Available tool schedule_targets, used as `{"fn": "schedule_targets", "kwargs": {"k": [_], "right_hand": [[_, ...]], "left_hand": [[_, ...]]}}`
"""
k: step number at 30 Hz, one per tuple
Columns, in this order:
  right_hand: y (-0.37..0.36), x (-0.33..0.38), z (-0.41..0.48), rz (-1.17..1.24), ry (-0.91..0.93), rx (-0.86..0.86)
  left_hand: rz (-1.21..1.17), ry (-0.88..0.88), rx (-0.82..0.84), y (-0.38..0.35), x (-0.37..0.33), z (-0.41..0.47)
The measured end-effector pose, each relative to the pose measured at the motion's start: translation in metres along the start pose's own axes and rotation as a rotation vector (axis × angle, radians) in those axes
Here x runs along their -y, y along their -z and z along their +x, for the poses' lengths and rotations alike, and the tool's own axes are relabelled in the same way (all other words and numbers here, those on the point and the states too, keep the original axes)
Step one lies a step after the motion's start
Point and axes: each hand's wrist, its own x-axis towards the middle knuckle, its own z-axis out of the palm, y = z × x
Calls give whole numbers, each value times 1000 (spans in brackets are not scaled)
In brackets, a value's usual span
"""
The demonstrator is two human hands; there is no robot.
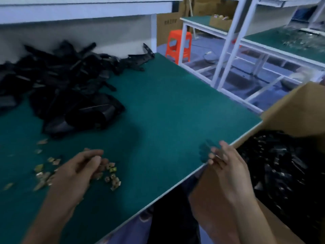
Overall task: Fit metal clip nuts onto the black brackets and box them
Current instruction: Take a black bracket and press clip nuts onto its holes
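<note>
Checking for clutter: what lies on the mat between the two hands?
Head view: a few clip nuts lie beside the left hand; from there to the right hand the green mat is bare, except a dark blur beside it.

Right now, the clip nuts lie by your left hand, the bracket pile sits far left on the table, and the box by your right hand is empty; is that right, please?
Not quite: the head view shows the box holds black brackets, not empty. The clip nuts do lie by the left hand, and the bracket pile sits far left on the table.
</note>
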Motion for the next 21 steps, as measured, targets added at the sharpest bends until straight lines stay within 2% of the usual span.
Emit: {"fn": "schedule_targets", "kwargs": {"k": [2,5,7,9,12,15,19,21], "right_hand": [[-59,-8,4,-336,170,198],[-151,-32,9,-801,360,588],[-208,-55,19,-1078,520,738],[-257,-75,30,-1248,609,822],[-306,-97,49,-1472,576,820],[-318,-105,61,-1626,603,716],[-294,-89,71,-1472,813,501],[-276,-72,78,-1332,841,418]], "left_hand": [[-17,8,-36,7,-2,-5],[-32,15,-89,19,-2,-15],[-22,15,-131,25,-2,-21],[-14,30,-155,29,-1,-26],[-26,58,-166,34,0,-33],[10,6,-169,38,0,-37],[376,-128,-221,32,4,-33],[555,-196,-232,21,7,-25]]}}
